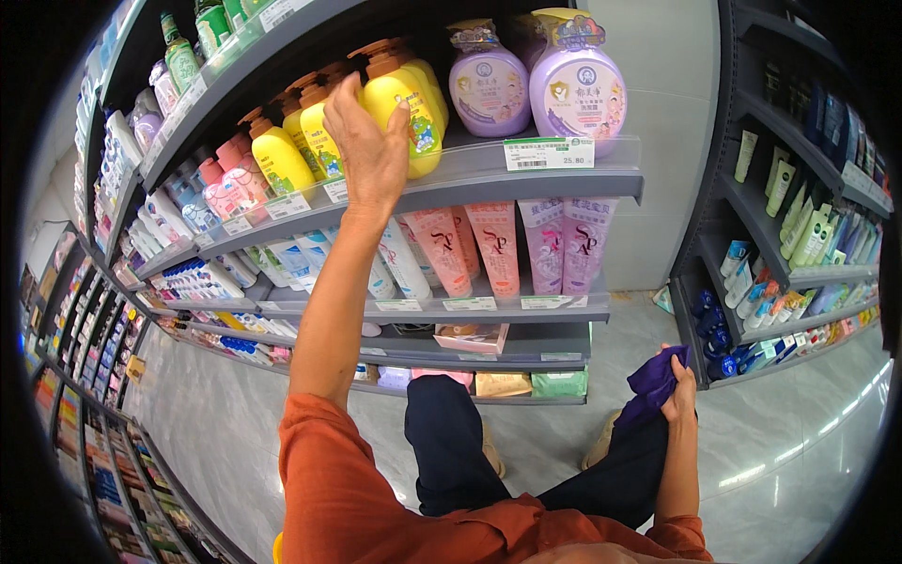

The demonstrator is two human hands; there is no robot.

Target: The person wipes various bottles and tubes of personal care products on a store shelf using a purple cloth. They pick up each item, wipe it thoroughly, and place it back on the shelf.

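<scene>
A yellow pump bottle point(416, 116) with an orange pump top stands at the front of the upper shelf. My left hand point(370, 144) is around its left side, thumb across the front; the fingertips are partly hidden. More yellow pump bottles point(280, 158) stand just left of that hand. Down by my right knee, my right hand point(681, 391) grips a bunched purple cloth point(652, 384). Right of the yellow bottles are lilac pump bottles point(579, 92) with printed labels.
A clear lip with price tags point(548, 154) edges the upper shelf point(521, 183). Below stand pink tubes point(497, 247) and purple tubes point(585, 247). Packets point(500, 384) fill the bottom shelf. Another stocked shelf unit point(757, 261) rises at right, over grey floor tiles point(768, 437).
</scene>
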